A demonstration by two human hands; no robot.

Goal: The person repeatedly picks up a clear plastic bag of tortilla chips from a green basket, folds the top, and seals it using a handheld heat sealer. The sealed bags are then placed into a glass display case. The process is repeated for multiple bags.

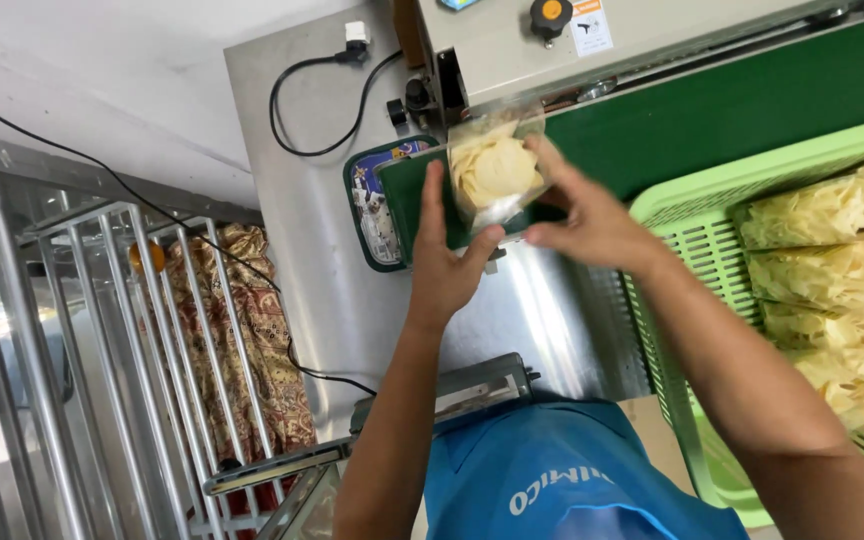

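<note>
- Blue shirt (562,480) at bottom edge, nearest cam; both bare forearms reach up from it.
- Bag (495,168): small clear plastic bag w/ pale yellow chips, held between both hands, upright-ish, at the left end of the green belt (732,110), right under the grey sealer (512,45) intake.
- Left hand (444,262): fingers mostly straight, pointing up, thumb out to the right; thumb tip touches bag's lower edge, index lies along its left side. Loose hold, not a fist.
- Right hand (587,215): fingers partly curled, pinching bag's right side and bottom; index tip at its upper right corner.
- Sealer has a black knob w/ orange cap (550,13) on top.
- Green tray (372,205) w/ picture print sits just left of the belt end, partly behind left hand.
- All on a steel table (292,150); black cable (317,100) w/ white plug lies on it, top left.
- Right: light-green crate (687,225), slatted, holding several more filled chip bags (832,270); right forearm crosses its near corner.
- Left, well apart: metal rack (72,350), patterned cloth (252,330) behind its bars.
</note>
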